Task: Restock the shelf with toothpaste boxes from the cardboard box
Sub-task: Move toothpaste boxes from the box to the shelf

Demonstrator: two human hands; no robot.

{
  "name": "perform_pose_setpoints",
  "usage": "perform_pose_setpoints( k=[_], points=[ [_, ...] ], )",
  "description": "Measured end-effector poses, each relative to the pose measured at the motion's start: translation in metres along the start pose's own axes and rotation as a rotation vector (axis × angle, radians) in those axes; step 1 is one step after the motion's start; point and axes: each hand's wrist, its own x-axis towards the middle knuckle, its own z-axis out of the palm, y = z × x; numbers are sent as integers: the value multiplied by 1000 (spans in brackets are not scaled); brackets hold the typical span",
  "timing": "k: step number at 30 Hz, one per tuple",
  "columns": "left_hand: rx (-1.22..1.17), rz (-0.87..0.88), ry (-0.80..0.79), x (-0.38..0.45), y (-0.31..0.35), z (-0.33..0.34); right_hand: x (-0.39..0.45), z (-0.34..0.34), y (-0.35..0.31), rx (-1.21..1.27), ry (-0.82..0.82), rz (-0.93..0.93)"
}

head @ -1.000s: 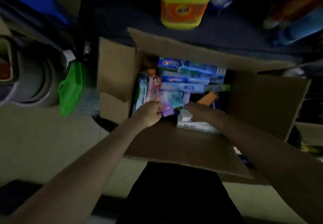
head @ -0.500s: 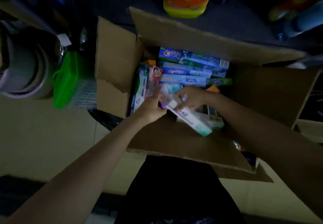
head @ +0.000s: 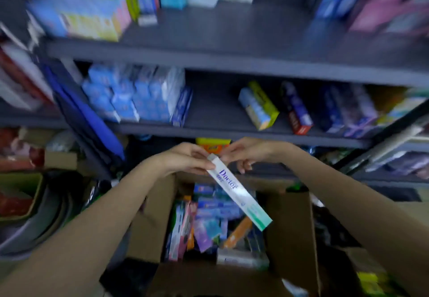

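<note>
Both hands pinch one long white-and-green cardboard toothpaste box (head: 239, 191) by its top end, left hand (head: 185, 161) gripping, right hand (head: 243, 154) steadying, lifted above the open brown cardboard box (head: 287, 224) to reach the grey metal shelf (head: 232, 132).

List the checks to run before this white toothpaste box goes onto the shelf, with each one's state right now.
1. White toothpaste box clear of the cardboard box: ok, held above it.
2. Left hand grips the box's top end: ok.
3. Right hand grip: cannot tell; its fingers are at the top end.
4. Free space on the middle shelf: ok, a gap beside the blue boxes.
5. Box level: not ok, tilted down to the right.
</note>
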Motion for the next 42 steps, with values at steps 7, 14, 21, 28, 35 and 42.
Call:
perform_pose_setpoints(
  k=[7, 14, 21, 28, 35, 42],
  points=[
    [-45, 305, 7, -22, 135, 1, -111, -65, -59, 10, 312, -92],
    [-163, 444, -6, 3, 201, 31, -177, -106, -72, -615, 654, -59],
    [318, 650, 253, 54, 253, 90, -211, -185, -58, -1024, 900, 164],
    [401, 518, 313, 91, 260, 107, -203, -279, -8, -1161, 866, 454],
    [338, 509, 409, 117, 251, 109, -186, -304, 17, -1181, 947, 451],
    [507, 623, 375, 94, 152, 131, -154, -185, 22, -1052, 1091, -473]
  ],
)
